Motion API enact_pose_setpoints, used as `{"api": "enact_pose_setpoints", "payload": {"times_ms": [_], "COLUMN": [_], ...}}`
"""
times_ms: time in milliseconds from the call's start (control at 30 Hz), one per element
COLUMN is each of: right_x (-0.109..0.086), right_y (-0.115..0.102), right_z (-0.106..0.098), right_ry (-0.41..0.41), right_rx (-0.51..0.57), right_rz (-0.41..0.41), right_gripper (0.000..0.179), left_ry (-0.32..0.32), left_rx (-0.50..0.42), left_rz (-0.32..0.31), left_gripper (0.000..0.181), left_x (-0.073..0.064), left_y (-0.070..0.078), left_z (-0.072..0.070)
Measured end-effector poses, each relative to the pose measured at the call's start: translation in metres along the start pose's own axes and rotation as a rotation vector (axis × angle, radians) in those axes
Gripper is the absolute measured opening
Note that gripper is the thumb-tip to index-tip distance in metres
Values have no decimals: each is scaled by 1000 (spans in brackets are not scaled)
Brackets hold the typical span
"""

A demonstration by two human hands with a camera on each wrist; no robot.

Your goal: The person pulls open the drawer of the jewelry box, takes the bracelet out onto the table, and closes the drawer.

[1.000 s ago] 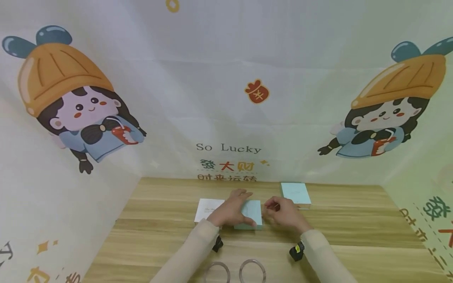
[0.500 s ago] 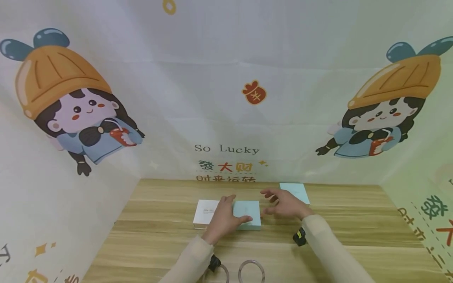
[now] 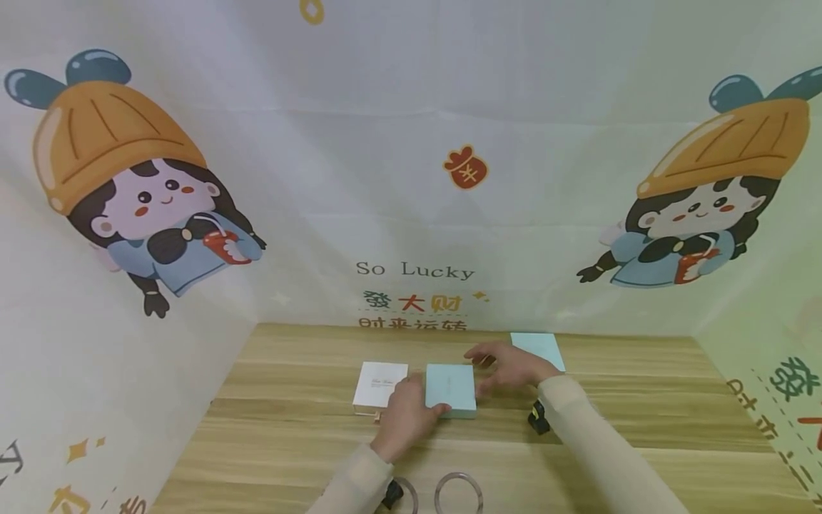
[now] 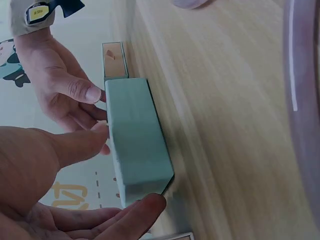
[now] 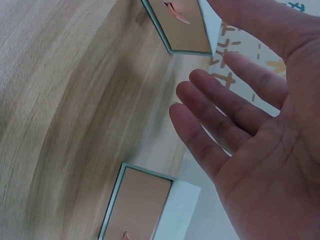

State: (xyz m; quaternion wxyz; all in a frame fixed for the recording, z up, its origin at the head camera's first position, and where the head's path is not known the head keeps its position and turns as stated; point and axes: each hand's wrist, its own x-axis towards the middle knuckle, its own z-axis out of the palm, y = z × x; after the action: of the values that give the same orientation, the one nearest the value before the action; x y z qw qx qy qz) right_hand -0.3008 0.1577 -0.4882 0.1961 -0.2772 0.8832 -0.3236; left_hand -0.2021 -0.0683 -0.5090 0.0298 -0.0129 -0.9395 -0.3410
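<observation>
A light-blue gift box (image 3: 450, 387) lies on the table in the head view. My left hand (image 3: 407, 414) is at its left front corner. In the left wrist view, the thumb (image 4: 92, 142) is right at the box's top edge and a straight finger (image 4: 150, 204) touches its left end. My right hand (image 3: 510, 368) stays just right of this box, fingers loosely extended and holding nothing. The right wrist view shows that palm (image 5: 272, 175) and the box's tan end with a ribbon tab (image 5: 179, 15). To the left sits a white box (image 3: 375, 382), partly hidden by my left hand.
Another light-blue box (image 3: 539, 350) lies at the back right, partly behind my right hand. Two translucent bangles lie at the front; the right bangle (image 3: 459, 474) shows more fully, while my left wrist covers part of the other. A printed cloth wall (image 3: 411, 214) borders the table's back.
My left hand has drawn back from over the light-blue box to its left front corner. My right hand's curled fingers have loosened and spread beside the box's right side.
</observation>
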Motion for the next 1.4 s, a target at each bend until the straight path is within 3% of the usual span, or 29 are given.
{"api": "enact_pose_setpoints", "payload": {"times_ms": [167, 400, 900, 1233, 1400], "right_x": [6, 6, 2, -5, -11], "right_y": [3, 2, 0, 3, 1], "right_z": [5, 7, 10, 13, 14], "right_ry": [-23, -34, 22, 80, 123], "right_rx": [-18, 16, 54, 18, -15], "right_rz": [4, 22, 27, 21, 29], "right_gripper": [75, 72, 50, 33, 29], "left_ry": [1, -11, -24, -50, -63], "left_rx": [-26, -49, -87, -99, -78], "left_rz": [36, 46, 54, 45, 71], "left_gripper": [46, 40, 30, 25, 25], "left_x": [0, 2, 5, 22, 33], "left_y": [-3, -4, -4, -8, -7], "left_z": [4, 5, 4, 1, -2]}}
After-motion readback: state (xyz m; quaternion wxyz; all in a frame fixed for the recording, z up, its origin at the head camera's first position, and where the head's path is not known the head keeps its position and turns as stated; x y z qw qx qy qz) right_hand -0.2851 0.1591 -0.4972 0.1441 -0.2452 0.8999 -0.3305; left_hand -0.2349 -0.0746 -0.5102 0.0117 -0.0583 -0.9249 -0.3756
